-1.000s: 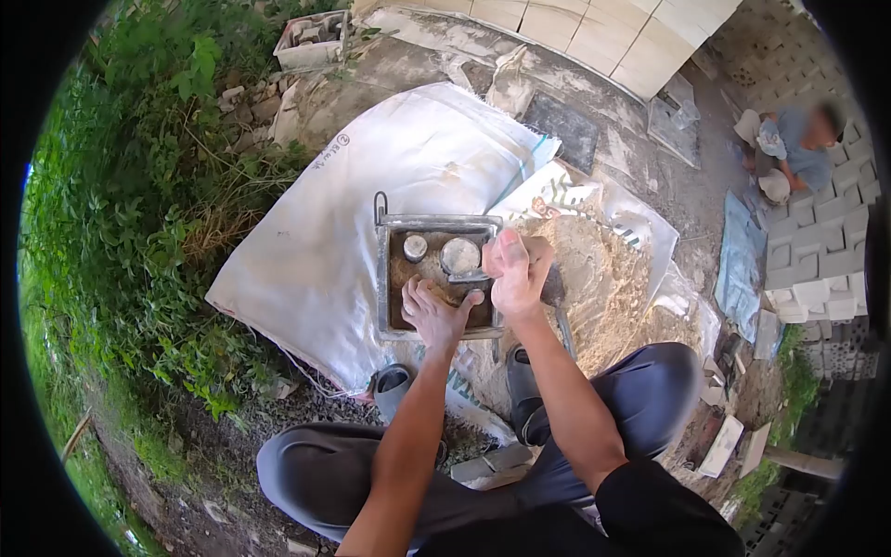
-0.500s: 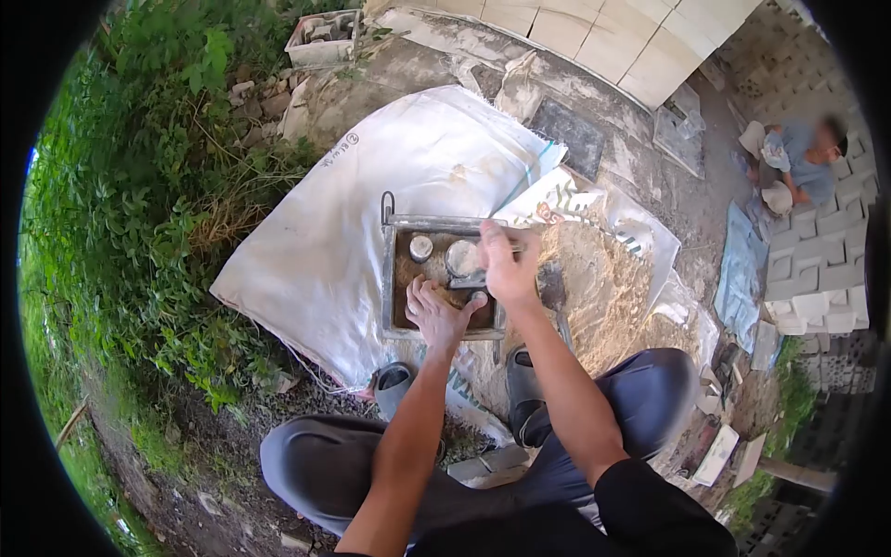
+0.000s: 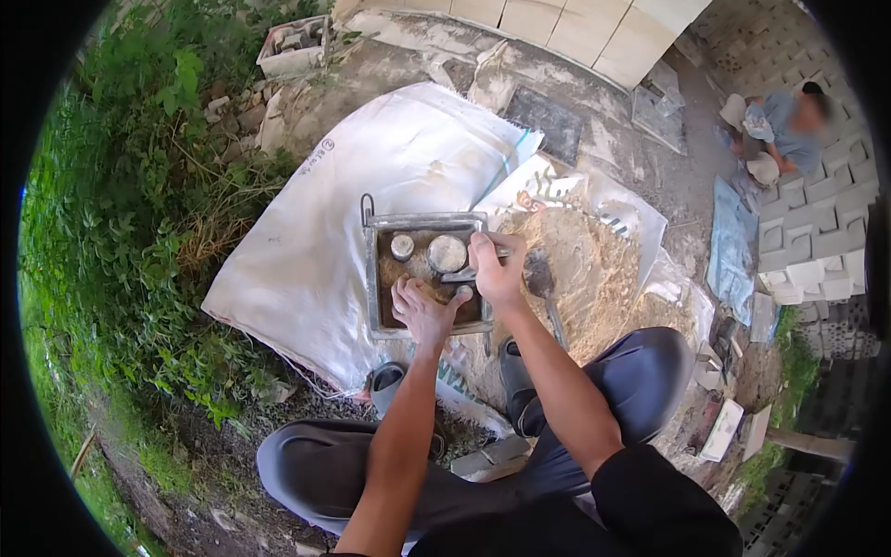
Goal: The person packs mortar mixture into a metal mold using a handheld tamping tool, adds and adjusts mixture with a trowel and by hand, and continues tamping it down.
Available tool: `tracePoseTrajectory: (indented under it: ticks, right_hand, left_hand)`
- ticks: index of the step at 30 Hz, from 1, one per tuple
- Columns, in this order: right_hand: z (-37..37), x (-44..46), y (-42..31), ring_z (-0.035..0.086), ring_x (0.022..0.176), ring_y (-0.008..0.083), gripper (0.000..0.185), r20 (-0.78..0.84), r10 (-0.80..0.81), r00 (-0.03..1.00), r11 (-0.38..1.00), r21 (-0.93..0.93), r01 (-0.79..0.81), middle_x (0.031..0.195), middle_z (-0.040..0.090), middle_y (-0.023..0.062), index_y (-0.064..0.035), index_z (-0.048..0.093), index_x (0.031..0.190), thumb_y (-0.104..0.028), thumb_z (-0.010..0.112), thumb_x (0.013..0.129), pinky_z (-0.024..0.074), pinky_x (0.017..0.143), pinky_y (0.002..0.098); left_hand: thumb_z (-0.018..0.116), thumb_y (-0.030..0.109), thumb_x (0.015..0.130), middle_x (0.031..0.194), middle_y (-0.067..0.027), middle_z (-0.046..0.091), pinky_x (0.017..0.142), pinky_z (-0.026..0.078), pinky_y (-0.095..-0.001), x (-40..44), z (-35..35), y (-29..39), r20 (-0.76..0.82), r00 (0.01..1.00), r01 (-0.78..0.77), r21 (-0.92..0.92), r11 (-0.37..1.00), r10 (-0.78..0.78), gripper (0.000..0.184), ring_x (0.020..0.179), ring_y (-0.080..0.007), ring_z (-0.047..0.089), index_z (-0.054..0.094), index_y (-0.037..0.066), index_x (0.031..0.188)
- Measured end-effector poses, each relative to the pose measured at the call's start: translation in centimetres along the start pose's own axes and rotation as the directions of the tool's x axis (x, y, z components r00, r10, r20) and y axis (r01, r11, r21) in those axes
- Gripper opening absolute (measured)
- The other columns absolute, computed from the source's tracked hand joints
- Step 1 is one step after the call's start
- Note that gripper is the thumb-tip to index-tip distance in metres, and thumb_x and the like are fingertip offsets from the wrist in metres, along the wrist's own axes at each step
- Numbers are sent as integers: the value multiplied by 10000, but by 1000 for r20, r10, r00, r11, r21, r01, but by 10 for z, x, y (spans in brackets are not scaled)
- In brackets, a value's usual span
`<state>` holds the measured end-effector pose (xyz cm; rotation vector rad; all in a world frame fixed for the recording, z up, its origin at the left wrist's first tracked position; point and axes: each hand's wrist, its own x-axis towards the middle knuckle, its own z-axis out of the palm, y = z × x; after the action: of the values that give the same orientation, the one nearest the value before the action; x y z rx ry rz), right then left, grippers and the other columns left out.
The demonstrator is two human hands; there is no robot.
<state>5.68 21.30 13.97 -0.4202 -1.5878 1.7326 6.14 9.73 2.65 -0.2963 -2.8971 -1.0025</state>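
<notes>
A grey rectangular frame (image 3: 371, 278) with sand inside lies on a white sack (image 3: 316, 232). Within it are a small round piece (image 3: 402, 247) and a larger round piece (image 3: 447, 253), both pale on top. My left hand (image 3: 425, 309) rests inside the frame with its fingers spread over the sand, the thumb on another small round piece (image 3: 464, 292). At the frame's right side my right hand (image 3: 498, 269) is closed around the handle of a small metal tool (image 3: 458, 277), whose blade reaches in beside the larger round piece.
A sand pile (image 3: 594, 269) with a spoon-like trowel (image 3: 540, 278) lies right of the frame. Stacked pale blocks (image 3: 817, 232) and a seated person (image 3: 789, 130) are at the upper right. A box of rubble (image 3: 295, 46) stands at the upper left.
My right hand has lowered from above the frame's right edge, and the tool's blade now shows beside the larger round piece. My left hand stays in place. The whole view has shifted slightly.
</notes>
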Motion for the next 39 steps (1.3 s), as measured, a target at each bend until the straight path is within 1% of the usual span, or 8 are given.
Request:
tracePoseTrajectory:
  ticks: [3,5,9,12,14,19,26,39]
  right_hand:
    - [-2,7,-20,448,505,67,229,5,199,980,977,71,-199,537,508,1,32,626,647,-100,599,833,356,468,239]
    - [-2,4,-10,422,466,68,249,-72,17,997,1000,-8,-17,496,476,-8,27,602,618,-103,587,829,334,442,249]
    - [-9,-7,-19,404,443,75,326,262,-164,951,958,-186,216,504,477,23,16,528,576,-160,549,849,286,419,239]
    - [2,-6,-41,392,427,62,307,86,-278,957,946,-148,288,451,422,21,30,523,565,-111,553,836,283,409,269]
    - [0,2,-62,393,429,57,311,171,-86,982,988,-114,106,447,414,24,25,521,560,-118,560,833,280,403,268]
    - [-11,-4,-5,345,427,61,371,206,-153,966,982,-78,172,489,419,-8,-4,465,549,-158,539,878,242,406,253]
    - [-2,7,-48,332,484,33,337,116,101,988,992,62,-108,486,385,-44,10,495,565,-128,540,869,249,430,276]
    - [2,1,-10,353,448,55,380,188,107,976,993,-76,-94,466,395,-18,1,456,523,-142,512,870,252,423,271]
  left_hand:
    - [795,583,500,1298,-159,363,955,271,-533,4,2,5,8,1000,21,32,999,-21,948,1252,-365,287,370,20,1133]
    - [803,566,503,1304,-151,355,956,269,-530,-1,3,1,-6,1000,11,45,999,-10,944,1259,-361,279,369,18,1136]
    - [800,568,509,1310,-156,347,949,265,-543,0,10,-8,-20,999,-25,36,999,26,928,1261,-361,275,368,32,1131]
    - [808,564,499,1304,-162,348,949,264,-542,-4,8,-9,-1,999,-37,58,998,37,935,1260,-359,269,362,43,1134]
    - [811,560,498,1318,-162,341,951,260,-539,1,14,-9,-6,1000,-13,32,999,13,940,1263,-356,260,361,47,1144]
    - [798,583,501,1327,-156,337,960,257,-538,1,8,-7,1,1000,-13,14,1000,13,970,1281,-348,245,348,37,1165]
    - [841,479,500,1327,-147,335,962,254,-547,1,3,-3,26,1000,13,-26,1000,-12,906,1276,-356,245,349,60,1135]
    - [817,506,528,1313,-155,351,969,247,-549,0,1,-2,9,1000,18,-29,999,-18,897,1280,-369,243,366,37,1145]
